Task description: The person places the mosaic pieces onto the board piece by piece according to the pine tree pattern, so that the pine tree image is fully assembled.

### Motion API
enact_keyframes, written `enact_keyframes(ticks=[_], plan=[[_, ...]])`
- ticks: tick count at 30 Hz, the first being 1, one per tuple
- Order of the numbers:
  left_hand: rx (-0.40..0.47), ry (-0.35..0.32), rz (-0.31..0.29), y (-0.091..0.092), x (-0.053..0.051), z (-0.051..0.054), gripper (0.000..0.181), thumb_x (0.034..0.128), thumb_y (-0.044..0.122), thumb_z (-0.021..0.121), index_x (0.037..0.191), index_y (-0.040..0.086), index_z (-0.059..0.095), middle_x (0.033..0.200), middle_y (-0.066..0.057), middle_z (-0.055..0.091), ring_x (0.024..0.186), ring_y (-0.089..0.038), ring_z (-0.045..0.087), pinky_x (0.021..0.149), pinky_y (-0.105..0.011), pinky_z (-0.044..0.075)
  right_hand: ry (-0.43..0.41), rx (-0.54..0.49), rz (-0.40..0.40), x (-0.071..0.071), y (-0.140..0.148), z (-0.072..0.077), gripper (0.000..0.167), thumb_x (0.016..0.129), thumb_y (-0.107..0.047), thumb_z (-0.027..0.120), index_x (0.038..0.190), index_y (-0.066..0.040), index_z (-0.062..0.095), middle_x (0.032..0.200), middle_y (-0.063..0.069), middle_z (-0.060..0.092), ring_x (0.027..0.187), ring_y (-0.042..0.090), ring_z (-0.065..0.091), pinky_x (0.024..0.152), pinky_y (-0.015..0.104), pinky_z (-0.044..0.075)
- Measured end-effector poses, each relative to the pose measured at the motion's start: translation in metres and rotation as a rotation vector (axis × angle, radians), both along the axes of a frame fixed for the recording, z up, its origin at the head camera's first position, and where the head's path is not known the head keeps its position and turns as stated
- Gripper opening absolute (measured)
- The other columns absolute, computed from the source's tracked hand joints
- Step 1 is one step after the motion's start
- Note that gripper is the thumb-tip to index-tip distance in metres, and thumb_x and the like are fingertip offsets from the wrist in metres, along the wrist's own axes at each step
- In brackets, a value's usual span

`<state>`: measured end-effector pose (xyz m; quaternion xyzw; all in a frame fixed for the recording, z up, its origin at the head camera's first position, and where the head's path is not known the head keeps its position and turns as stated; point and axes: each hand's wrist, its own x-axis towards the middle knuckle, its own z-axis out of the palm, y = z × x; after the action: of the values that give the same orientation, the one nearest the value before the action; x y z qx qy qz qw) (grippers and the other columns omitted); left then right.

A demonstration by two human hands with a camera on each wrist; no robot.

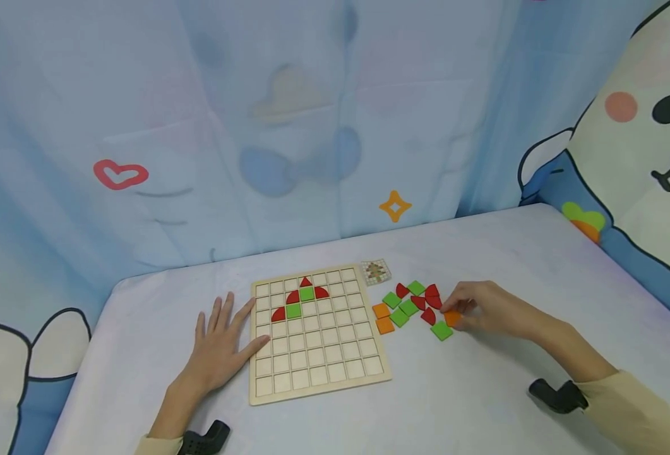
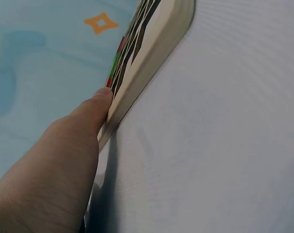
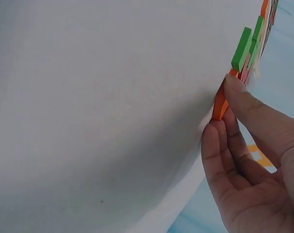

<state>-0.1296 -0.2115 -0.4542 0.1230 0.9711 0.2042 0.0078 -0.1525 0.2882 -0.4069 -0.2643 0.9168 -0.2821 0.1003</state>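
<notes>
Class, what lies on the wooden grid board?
On the wooden grid board: a red triangle, three red quarter-rounds and two green squares. The left hand hides part of the board's left edge.

Curtained-off tabletop play corner, blue cartoon-printed curtains (image 1: 300, 133), white table (image 1: 448, 392), gridded wooden board (image 1: 324, 337)

Your grid board (image 1: 316, 357) looks like pale wood, smooth and matt. Your orange tile (image 1: 453, 318) appears smooth, with matt colour. Under them you have a matt white tablecloth (image 1: 454, 398); the curtain (image 1: 198, 95) is printed cloth, softly creased.
</notes>
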Motion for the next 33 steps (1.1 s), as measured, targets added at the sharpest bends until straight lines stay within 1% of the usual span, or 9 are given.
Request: enact_keyframes(ticks=[4,7,9,16,19,22,26,28,33], plan=[[-0.009,0.005,-0.005,-0.001,-0.001,0.0,0.083,0.0985,0.061,0.06,0.166,0.021,0.032,0.172,-0.024,0.013,0.158,-0.049,0.006,0.119,-0.076,-0.001,-0.053,-0.005,-0.024,-0.004,0.0,0.001,0.025,0.082,-0.004,0.088,0.103,-0.007,0.077,0.099,-0.003,0.07,0.086,0.012,0.063,0.077,0.024,0.059],[-0.008,0.007,-0.008,-0.002,-0.001,0.001,0.083,0.0981,0.06,0.06,0.166,0.022,0.033,0.173,-0.024,0.013,0.158,-0.048,0.006,0.118,-0.077,-0.001,-0.065,-0.022,-0.023,-0.006,0.0,0.0,0.024,0.08,-0.004,0.089,0.099,-0.01,0.075,0.095,-0.005,0.068,0.085,0.012,0.061,0.076,0.024,0.059],[-0.01,0.004,-0.007,-0.003,-0.002,0.0,0.083,0.0982,0.061,0.06,0.166,0.022,0.032,0.173,-0.023,0.013,0.159,-0.048,0.006,0.118,-0.077,-0.002,-0.058,-0.038,-0.024,-0.007,0.0,-0.001,0.025,0.079,-0.003,0.09,0.096,-0.011,0.073,0.093,-0.005,0.067,0.084,0.012,0.061,0.075,0.024,0.058],[-0.005,0.002,-0.002,-0.002,-0.001,-0.001,0.083,0.0981,0.061,0.06,0.166,0.022,0.032,0.173,-0.023,0.012,0.159,-0.048,0.004,0.117,-0.078,-0.004,-0.029,-0.073,-0.087,0.0,-0.002,-0.003,0.026,0.079,-0.002,0.09,0.091,-0.014,0.07,0.091,-0.006,0.065,0.085,0.014,0.06,0.073,0.022,0.058],[-0.007,0.003,-0.008,-0.002,-0.002,-0.001,0.083,0.0985,0.062,0.059,0.166,0.022,0.032,0.173,-0.023,0.011,0.158,-0.049,0.002,0.117,-0.078,-0.004,-0.003,-0.073,-0.091,0.003,-0.003,-0.001,0.027,0.079,-0.002,0.09,0.09,-0.016,0.07,0.09,-0.008,0.066,0.085,0.014,0.061,0.073,0.022,0.058],[-0.012,0.005,-0.011,-0.002,-0.003,-0.001,0.083,0.0987,0.061,0.059,0.166,0.022,0.032,0.173,-0.024,0.011,0.158,-0.05,0.001,0.117,-0.078,-0.004,0.045,-0.086,-0.073,0.002,-0.008,0.003,0.027,0.079,0.0,0.09,0.089,-0.016,0.071,0.09,-0.009,0.068,0.085,0.013,0.063,0.075,0.024,0.059],[-0.011,0.01,-0.009,-0.003,-0.003,-0.001,0.083,0.0982,0.061,0.059,0.166,0.022,0.032,0.173,-0.023,0.012,0.158,-0.05,0.002,0.117,-0.077,-0.005,0.084,-0.114,-0.047,-0.005,-0.031,0.015,0.023,0.08,0.001,0.088,0.093,-0.012,0.074,0.091,-0.008,0.07,0.085,0.013,0.064,0.078,0.028,0.06],[-0.004,0.015,-0.007,-0.004,-0.003,-0.001,0.083,0.0978,0.061,0.06,0.166,0.021,0.033,0.173,-0.024,0.013,0.158,-0.05,0.002,0.117,-0.077,-0.005,0.073,-0.133,-0.031,-0.011,-0.05,0.022,0.022,0.082,0.002,0.087,0.095,-0.011,0.075,0.093,-0.007,0.07,0.086,0.014,0.064,0.079,0.03,0.06],[0.024,0.04,-0.017,-0.003,-0.001,-0.005,0.082,0.098,0.059,0.061,0.165,0.019,0.036,0.171,-0.026,0.015,0.157,-0.052,0.005,0.116,-0.079,-0.003,0.053,-0.215,0.084,-0.03,-0.109,0.032,0.021,0.085,0.007,0.083,0.095,-0.009,0.074,0.094,-0.003,0.07,0.087,0.015,0.066,0.08,0.032,0.061]])
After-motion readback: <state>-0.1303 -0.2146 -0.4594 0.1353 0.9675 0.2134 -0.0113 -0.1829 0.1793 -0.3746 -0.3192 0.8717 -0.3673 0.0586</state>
